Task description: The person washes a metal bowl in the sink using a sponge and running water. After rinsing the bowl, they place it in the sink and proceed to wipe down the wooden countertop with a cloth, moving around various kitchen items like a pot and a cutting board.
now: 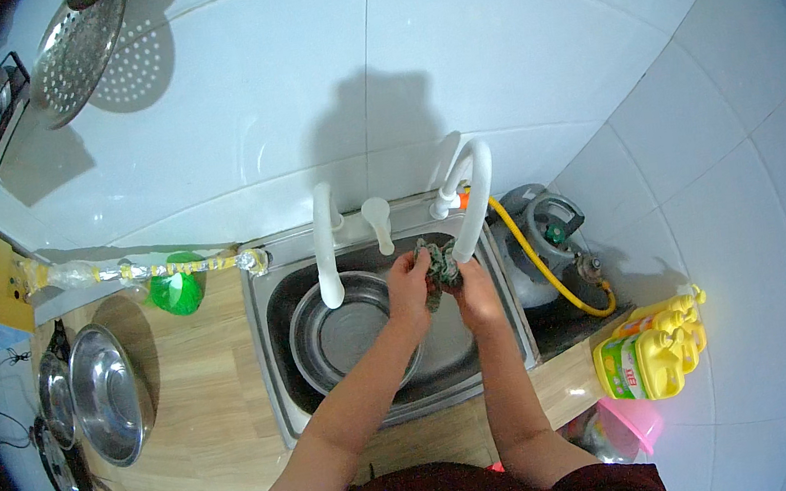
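Both of my hands grip a crumpled dark green-grey cloth (441,262) over the right part of a stainless steel sink (449,342). My left hand (410,291) holds the cloth's left side, and my right hand (476,294) has its right side, just under the mouth of a white curved faucet (481,183). Whether water runs from it I cannot tell. In the sink's left part sits a round metal basin (352,331), partly covered by my left forearm. A second white spout (325,246) hangs above that basin. Between the two spouts stands a short white faucet lever (378,221).
Steel bowls (106,395) lean at the counter's left, near a green bag (178,290) and a foil-wrapped pipe (175,267). On the right are a gas cylinder (536,242) with a yellow hose (530,251), yellow detergent jugs (647,365) and a pink basin (635,422). A perforated skimmer (79,59) hangs upper left.
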### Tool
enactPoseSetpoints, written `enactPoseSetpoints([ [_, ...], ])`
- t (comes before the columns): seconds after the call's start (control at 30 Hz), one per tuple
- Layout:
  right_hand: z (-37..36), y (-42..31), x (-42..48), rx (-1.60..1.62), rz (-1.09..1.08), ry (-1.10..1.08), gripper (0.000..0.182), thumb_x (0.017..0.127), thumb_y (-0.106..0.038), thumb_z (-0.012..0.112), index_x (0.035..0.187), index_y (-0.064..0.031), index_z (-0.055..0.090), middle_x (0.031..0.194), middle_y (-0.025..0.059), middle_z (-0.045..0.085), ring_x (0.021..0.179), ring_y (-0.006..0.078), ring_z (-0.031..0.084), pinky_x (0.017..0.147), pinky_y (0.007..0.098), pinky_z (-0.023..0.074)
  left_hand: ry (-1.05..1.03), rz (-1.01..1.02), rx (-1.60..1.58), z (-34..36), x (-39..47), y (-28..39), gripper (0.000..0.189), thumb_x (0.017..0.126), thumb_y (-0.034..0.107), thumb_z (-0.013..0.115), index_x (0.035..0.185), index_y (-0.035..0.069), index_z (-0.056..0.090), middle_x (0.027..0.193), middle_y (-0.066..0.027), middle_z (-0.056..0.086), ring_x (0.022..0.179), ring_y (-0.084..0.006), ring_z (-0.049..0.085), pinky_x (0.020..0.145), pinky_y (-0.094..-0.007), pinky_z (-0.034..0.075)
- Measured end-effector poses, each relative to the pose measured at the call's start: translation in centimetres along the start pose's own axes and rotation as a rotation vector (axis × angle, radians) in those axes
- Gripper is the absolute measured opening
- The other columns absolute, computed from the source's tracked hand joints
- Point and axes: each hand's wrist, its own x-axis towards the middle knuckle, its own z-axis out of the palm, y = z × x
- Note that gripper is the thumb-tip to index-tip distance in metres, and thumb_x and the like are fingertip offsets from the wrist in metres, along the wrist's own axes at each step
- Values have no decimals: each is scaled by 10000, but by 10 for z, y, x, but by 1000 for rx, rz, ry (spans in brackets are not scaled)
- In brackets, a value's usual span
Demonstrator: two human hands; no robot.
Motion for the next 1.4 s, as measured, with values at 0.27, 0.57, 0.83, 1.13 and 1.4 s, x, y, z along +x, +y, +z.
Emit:
enactPoseSetpoints([
  [0.27, -27, -67, -16, 378, -189, 41, 204, 890, -197, 454, 942, -19, 540, 941, 79, 576, 850, 149, 574, 702, 329, 534, -247, -91, 109, 30, 3, 46, 215, 877, 246, 497, 974, 63, 555, 843, -3, 563, 724, -103, 530, 625, -246, 441],
  [0.57, 20, -118, -27, -1218, -1190, -75, 239, 783, -123, 546, 1010, -70, 599, 1082, 79, 567, 1007, 290, 483, 940, 418, 259, -402, 146, -89, 72, -25, 65, 278, 919, 275, 380, 1069, 69, 491, 875, -39, 568, 835, -155, 559, 761, -292, 454],
  [0.83, 15, -148, 67, -870, -1046, -160, 179, 796, -198, 515, 851, -40, 578, 910, 116, 560, 898, 299, 476, 842, 352, 333, -394, 218, 334, 83, -16, 62, 461, 916, 443, 293, 786, 44, 482, 605, -40, 505, 418, -125, 441, 380, -252, 348],
  [1.13, -10, -75, 143, -14, -213, 134, 397, 890, -372, 321, 1044, -48, 491, 863, 79, 521, 801, 191, 475, 750, 314, 390, -629, 45, 415, 85, -3, 66, 621, 870, 579, 244, 566, 68, 425, 435, -42, 404, 361, -133, 399, 358, -261, 322],
  [1.4, -19, 23, 131, 376, -576, -219, 451, 886, -428, 384, 1180, -86, 401, 1014, 68, 468, 841, 171, 495, 732, 326, 416, -516, 149, 542, 84, -8, 66, 598, 885, 537, 281, 602, 58, 501, 464, -12, 434, 393, -131, 426, 398, -259, 336],
])
